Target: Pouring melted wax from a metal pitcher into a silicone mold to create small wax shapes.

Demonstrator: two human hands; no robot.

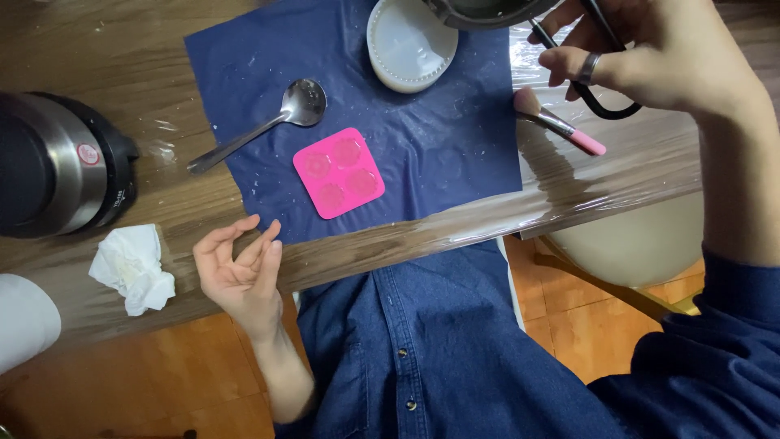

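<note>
The right hand [642, 57] has its fingers [569, 61] curled tight round the black handle [605, 102] of a small metal pot [487, 10], which it holds tipped above the far side of the table; only the pot's rim shows, so what is in it cannot be told. Just below that grip lies a pink-handled brush [556, 122], and to its left a round white mould [409, 42] on the blue sheet [439, 154]. Judging from this, a pour is in hand, and the next move calls for a steady wrist. The left hand [242, 272] rests palm-up at the near table edge, fingers loosely curled, holding nothing. Beyond its fingertips sits the pink four-cavity mould [339, 172]; further out, a spoon [268, 122]; to the left, a crumpled tissue [134, 268].
</note>
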